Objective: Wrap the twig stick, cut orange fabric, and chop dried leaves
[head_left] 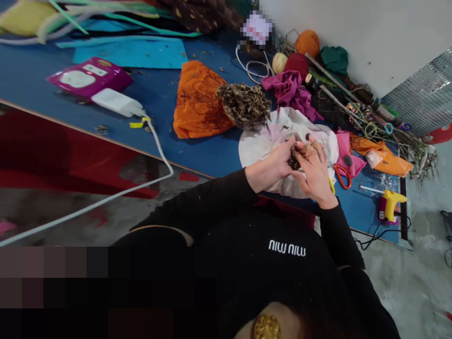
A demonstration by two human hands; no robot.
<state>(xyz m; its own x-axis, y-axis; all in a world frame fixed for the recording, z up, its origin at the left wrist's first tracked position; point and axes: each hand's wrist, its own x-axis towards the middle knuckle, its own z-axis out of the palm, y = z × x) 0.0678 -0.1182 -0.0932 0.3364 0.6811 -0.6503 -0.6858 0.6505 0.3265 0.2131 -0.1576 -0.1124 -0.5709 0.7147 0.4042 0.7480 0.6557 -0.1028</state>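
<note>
My left hand and my right hand meet over a white cloth. Between them is a small dark brown clump of what looks like dried leaves. Both hands have their fingers bent around this clump, so part of it is hidden. A few dark bits lie on the cloth beyond the fingers. Just past the cloth, a larger heap of dried leaves spills from the mouth of an orange cloth bag. Scissors with red handles lie by my right wrist.
A purple power socket with a white plug and trailing cable sits at left. Magenta cloth, yarn balls and twigs crowd the back right. A yellow glue gun stands near the table's right end.
</note>
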